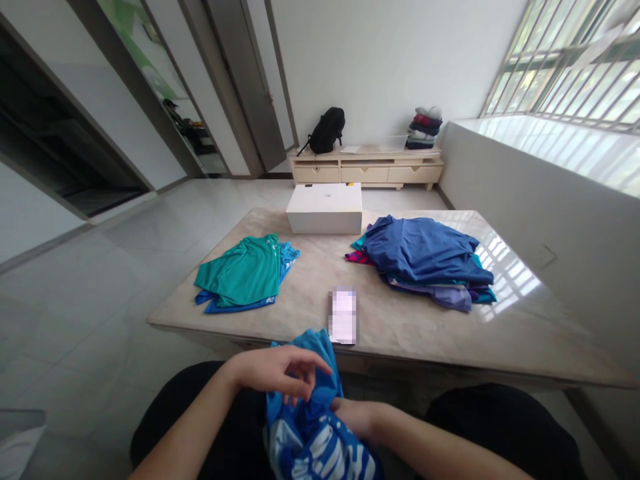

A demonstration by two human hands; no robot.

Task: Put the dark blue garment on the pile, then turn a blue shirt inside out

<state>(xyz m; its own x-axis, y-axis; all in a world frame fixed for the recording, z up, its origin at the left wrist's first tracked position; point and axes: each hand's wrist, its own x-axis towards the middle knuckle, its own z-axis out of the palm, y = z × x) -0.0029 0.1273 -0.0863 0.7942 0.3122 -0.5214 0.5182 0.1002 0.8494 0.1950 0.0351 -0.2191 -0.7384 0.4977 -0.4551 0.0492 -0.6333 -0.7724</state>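
Note:
A bright blue shirt [313,427] with white lettering lies bunched on my lap, its top edge reaching the near rim of the marble table [400,327]. My left hand [280,373] rests on the shirt's left side, fingers curled and pinching the cloth. My right hand [353,415] is partly buried under the fabric on the right and grips it. Left on the table lies a folded stack of teal and blue shirts [245,273]. At the right sits a loose heap of blue and purple clothes [425,260].
A phone [343,315] lies near the table's front edge. A white box [325,208] stands at the far edge. Beyond are a low cream cabinet [367,170] with a black backpack [326,131] and stacked clothes [424,127]. A white ledge runs along the right.

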